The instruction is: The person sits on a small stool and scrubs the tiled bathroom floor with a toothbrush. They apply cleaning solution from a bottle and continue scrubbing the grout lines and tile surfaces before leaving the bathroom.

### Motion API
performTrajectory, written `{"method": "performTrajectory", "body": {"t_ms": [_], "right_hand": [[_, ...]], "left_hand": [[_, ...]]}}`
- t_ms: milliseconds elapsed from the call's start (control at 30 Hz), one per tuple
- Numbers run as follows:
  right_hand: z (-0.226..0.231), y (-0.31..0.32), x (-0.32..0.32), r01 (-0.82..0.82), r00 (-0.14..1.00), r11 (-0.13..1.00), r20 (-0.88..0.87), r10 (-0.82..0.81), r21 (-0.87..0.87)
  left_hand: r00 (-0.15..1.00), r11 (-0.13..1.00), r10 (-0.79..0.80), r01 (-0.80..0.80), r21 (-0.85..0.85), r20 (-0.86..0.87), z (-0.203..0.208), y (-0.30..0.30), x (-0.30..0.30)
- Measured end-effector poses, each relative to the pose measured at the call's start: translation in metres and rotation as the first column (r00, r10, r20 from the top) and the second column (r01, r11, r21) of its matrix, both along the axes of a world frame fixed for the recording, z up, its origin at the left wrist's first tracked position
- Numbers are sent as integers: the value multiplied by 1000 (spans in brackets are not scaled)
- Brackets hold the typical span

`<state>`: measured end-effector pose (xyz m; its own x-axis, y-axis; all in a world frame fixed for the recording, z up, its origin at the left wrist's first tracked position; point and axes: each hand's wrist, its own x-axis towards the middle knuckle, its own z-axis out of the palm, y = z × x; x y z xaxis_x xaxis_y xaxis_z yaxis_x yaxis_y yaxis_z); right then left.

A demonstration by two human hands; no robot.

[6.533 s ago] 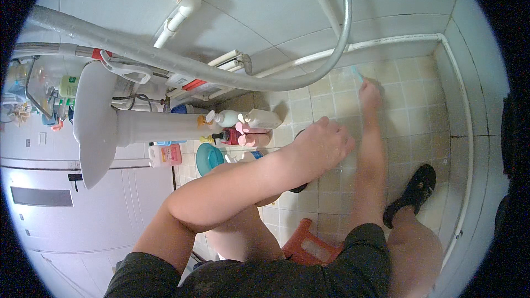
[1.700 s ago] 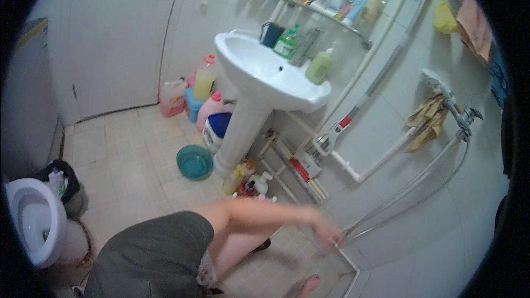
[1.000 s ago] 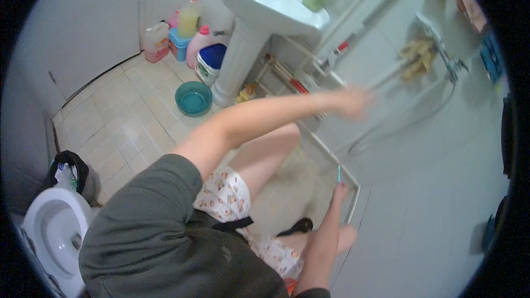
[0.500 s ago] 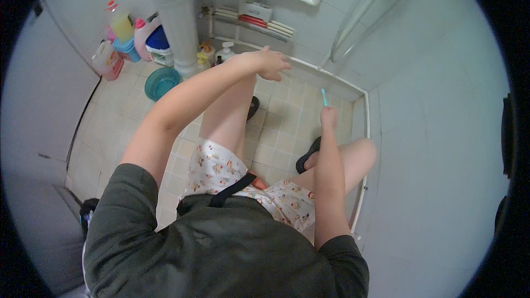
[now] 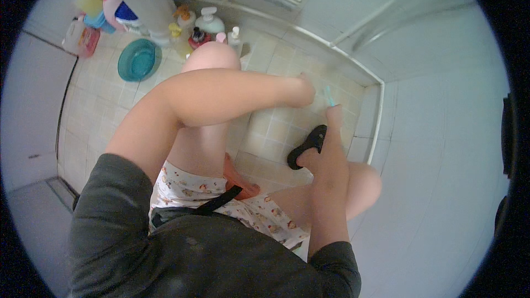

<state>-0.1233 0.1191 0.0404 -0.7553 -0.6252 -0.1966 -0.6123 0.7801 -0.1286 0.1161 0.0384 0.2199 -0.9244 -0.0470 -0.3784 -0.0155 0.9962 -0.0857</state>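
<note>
A light blue toothbrush [image 5: 330,95] sticks up out of my right hand [image 5: 334,112], whose fingers are wrapped round its handle. My left hand [image 5: 300,90] reaches across from the left, a short way from the brush head and apart from it. Its back is toward me, and its fingers are bent out of sight and blurred, so whether it holds anything is hidden. Both hands hang above the tiled floor [image 5: 270,127], beyond my knees.
Several pump bottles, among them a white one [image 5: 208,22], stand along the far wall by my left knee. A teal basin [image 5: 136,59] sits on the floor at left, near detergent bottles [image 5: 113,10]. A white pipe [image 5: 379,113] runs along the right wall.
My left hand has swung right and down toward the toothbrush, and its spread fingers have gone out of sight. My right hand still grips the brush. The view has tilted downward.
</note>
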Motion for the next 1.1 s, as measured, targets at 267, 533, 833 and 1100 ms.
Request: {"method": "performTrajectory", "body": {"t_ms": [267,533,833,1100], "right_hand": [[-74,-85,-21,9,998,1000,60,-8,-19],[-140,-110,-30,-128,984,932,77,163,-338],[-153,-168,-3,-160,972,840,65,225,-518],[-192,-205,41,-117,983,879,73,170,-462]], "left_hand": [[884,981,192,-178,72,-427,22,-2,-18],[975,976,219,-219,1,-33,23,19,8],[991,993,94,-100,-66,-97,32,30,18],[996,995,84,-82,-62,25,33,14,17]]}}
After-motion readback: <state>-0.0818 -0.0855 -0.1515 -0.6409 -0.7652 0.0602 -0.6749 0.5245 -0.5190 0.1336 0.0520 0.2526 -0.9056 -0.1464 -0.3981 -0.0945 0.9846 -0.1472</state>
